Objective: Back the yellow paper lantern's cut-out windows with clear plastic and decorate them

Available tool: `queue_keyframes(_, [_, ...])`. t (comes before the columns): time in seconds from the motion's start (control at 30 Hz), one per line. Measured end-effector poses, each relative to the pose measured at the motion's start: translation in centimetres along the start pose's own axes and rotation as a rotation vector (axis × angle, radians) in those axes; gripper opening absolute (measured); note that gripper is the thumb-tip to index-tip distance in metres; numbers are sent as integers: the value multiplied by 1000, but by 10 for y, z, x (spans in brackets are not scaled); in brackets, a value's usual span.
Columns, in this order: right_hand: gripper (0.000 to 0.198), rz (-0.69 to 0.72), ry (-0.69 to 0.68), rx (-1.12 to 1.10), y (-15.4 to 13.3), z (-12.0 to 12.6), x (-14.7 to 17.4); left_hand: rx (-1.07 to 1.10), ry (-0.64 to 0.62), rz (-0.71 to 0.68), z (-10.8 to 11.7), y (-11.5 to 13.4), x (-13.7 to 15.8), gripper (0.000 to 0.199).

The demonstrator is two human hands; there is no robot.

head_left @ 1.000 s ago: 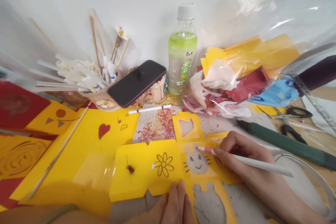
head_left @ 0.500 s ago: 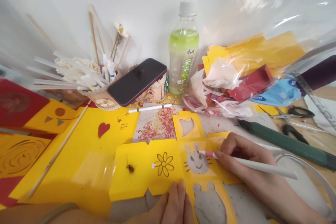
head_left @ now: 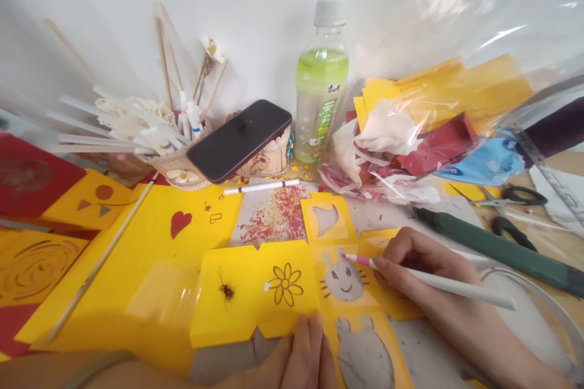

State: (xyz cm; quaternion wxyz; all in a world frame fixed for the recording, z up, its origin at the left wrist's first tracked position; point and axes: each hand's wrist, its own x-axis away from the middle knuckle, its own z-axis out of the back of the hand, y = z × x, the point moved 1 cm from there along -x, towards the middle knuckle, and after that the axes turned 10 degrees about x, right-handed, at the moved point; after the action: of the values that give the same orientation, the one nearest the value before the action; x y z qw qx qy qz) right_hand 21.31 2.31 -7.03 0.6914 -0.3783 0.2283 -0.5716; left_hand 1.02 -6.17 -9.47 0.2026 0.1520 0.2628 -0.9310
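My right hand (head_left: pixel 424 273) is closed around a white marker pen (head_left: pixel 451 287) with a pink tip end. The nib touches the ear of a rabbit face (head_left: pixel 343 279) with black eyes, whiskers and a smile, on a clear film window in yellow card. Flat on the lower edge of the yellow card (head_left: pixel 246 267) rest the fingers of my left hand (head_left: pixel 296 352). That card bears a flower outline (head_left: pixel 285 284) and a dark insect-like shape (head_left: pixel 226 290). Below the rabbit is a bear-shaped window (head_left: pixel 365 352), and above it a smaller cut-out window (head_left: pixel 325 220).
A phone (head_left: pixel 239 140) leans on a basket of pens and sticks. Behind stand a green drink bottle (head_left: pixel 320 85) and a plastic bag (head_left: pixel 392 158) of paper scraps. To the right lie a dark green cutter-like tool (head_left: pixel 497 249), scissors (head_left: pixel 520 196) and white tape-like strip (head_left: pixel 547 292).
The pen's nib has shifted slightly up and left at the rabbit's ear, with the right hand tilting a little. My left hand stays in place.
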Motion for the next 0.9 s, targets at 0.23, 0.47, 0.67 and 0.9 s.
queue_keyframes(0.23, [32,-16,32,-30,4,1,1,30,-84,-22,3,-1,2,16])
queue_keyframes(0.47, [23,-41,181,-40,-1,3,3,14,-78,-9,1,0,2,16])
queue_keyframes(0.67, [20,-3,104,2,-6,4,4,-5,40,54,-6,5,2,12])
queue_keyframes(0.9, [25,84,-51,31,-5,-5,1,8,83,82,-8,7,2,12])
